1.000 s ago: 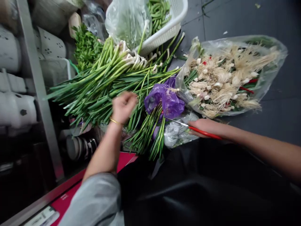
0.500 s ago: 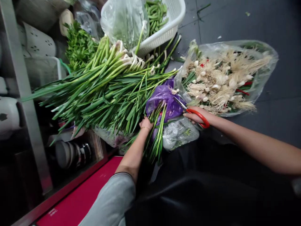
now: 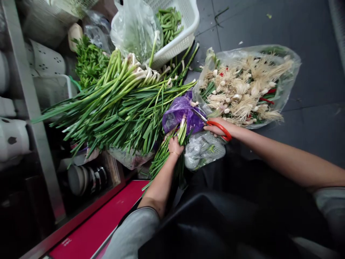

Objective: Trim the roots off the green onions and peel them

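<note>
My left hand (image 3: 175, 145) is closed round green stalks (image 3: 167, 153) just below an opened purple bag (image 3: 180, 109); the pale stalk ends point into the bag. In my right hand (image 3: 215, 126) are red-handled scissors (image 3: 222, 131), their blades pointing up and left over the purple bag, near a small cut root tuft. Left of the bag lies a large heap of long green stalks with white bulb ends (image 3: 115, 104). A clear bag (image 3: 292, 77) at the right holds cut roots with small white ends and some red strips.
A white basket (image 3: 179, 46) with green pods and a plastic bag stands at the top. Leafy greens (image 3: 90, 64) lie upper left. A netted clear bag (image 3: 203, 151) sits below the purple one. A metal rack (image 3: 35, 115) with containers runs along the left.
My left hand has moved right and slightly down, and the stalks it holds now sit closer together under the purple bag. The whole view has shifted a little; the scissors remain over the bag.
</note>
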Motion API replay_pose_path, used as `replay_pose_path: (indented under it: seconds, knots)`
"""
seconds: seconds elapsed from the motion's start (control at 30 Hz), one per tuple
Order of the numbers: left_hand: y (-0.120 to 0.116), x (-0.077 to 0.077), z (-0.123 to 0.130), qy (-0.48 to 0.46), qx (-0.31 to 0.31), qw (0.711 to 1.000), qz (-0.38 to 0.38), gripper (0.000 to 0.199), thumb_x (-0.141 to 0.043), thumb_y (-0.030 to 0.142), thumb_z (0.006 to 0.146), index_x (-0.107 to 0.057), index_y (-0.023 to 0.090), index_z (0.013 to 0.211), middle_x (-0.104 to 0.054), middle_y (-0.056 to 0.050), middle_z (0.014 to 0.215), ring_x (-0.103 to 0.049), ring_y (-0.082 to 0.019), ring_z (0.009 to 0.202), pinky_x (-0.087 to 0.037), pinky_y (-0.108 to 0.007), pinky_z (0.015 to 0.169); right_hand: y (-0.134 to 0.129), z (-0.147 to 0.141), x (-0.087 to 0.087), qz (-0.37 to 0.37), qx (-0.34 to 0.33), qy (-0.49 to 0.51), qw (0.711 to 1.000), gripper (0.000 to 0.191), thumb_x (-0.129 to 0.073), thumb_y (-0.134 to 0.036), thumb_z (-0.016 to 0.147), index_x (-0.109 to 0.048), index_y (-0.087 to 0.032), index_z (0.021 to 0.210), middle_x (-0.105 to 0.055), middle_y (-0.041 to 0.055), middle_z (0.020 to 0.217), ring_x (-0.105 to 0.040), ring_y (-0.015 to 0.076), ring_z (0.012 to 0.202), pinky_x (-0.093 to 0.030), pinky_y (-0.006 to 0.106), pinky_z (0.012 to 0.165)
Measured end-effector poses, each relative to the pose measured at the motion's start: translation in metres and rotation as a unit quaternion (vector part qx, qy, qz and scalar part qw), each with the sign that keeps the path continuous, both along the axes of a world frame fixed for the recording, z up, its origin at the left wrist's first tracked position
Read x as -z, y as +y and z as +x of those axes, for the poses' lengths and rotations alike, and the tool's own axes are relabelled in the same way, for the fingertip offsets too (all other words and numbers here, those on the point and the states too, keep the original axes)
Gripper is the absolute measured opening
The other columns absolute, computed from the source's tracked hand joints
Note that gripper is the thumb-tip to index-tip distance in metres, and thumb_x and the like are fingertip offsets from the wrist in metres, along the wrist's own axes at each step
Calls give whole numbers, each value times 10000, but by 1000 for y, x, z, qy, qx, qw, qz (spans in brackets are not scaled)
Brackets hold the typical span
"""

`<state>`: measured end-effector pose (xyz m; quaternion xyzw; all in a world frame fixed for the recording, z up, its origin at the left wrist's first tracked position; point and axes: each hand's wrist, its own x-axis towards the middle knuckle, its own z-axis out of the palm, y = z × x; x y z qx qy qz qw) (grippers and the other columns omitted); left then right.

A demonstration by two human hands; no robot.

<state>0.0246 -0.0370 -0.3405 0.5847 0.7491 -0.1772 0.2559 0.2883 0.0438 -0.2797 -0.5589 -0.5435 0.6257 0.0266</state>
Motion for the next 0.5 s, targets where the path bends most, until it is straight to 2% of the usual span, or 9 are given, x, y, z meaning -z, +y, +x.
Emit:
replay_pose_path:
  seconds: [0.1, 0.2, 0.3, 0.4, 0.43, 0.5]
  knots:
    - [20, -15, -25, -104, -111, 988, -35, 552, -676, 119, 592, -559, 165, 1129, -650, -93, 942, -625, -259, 929, -473, -346, 802, 3, 1, -9, 13, -31, -10, 999, 237, -509, -318, 892, -474, -172, 709, -543, 6, 552, -552, 133, 444, -415, 218, 461]
    - [34, -54, -53, -184, -150, 969, -67, 454, -691, 81, 489, -584, 146, 926, -635, -20, 748, -608, -192, 716, -482, -296, 672, 5, 8, -22, 70, -82, -18, 994, 219, -518, -306, 871, -513, -165, 704, -532, 5, 519, -537, 132, 447, -401, 219, 484]
    - [33, -114, -80, -256, -145, 945, -144, 305, -701, 149, 497, -555, 146, 764, -580, 30, 577, -540, -134, 518, -463, -260, 535, 0, 27, -34, 104, -147, -8, 984, 163, -507, -243, 848, -513, -168, 703, -531, 7, 517, -502, 122, 446, -366, 220, 484]
    - [21, -189, -101, -350, -166, 895, -222, 309, -734, 208, 541, -552, 141, 782, -567, 40, 568, -520, -110, 466, -439, -233, 473, -20, 60, -41, 64, -204, 46, 976, 133, -486, -189, 824, -480, -180, 692, -541, 15, 542, -495, 113, 426, -336, 221, 453]
    - [16, -214, -105, -362, -175, 887, -228, 334, -754, 215, 551, -562, 136, 813, -573, 37, 589, -521, -105, 466, -435, -226, 465, -30, 72, -43, 39, -216, 72, 973, 122, -489, -194, 822, -485, -183, 701, -558, 23, 565, -504, 114, 421, -334, 221, 441]
    - [7, -260, -108, -359, -184, 891, -208, 374, -789, 221, 565, -580, 126, 861, -583, 30, 614, -523, -97, 469, -431, -216, 459, -52, 97, -43, 46, -167, 82, 981, 93, -536, -227, 801, -520, -188, 718, -588, 34, 598, -516, 114, 414, -350, 222, 434]
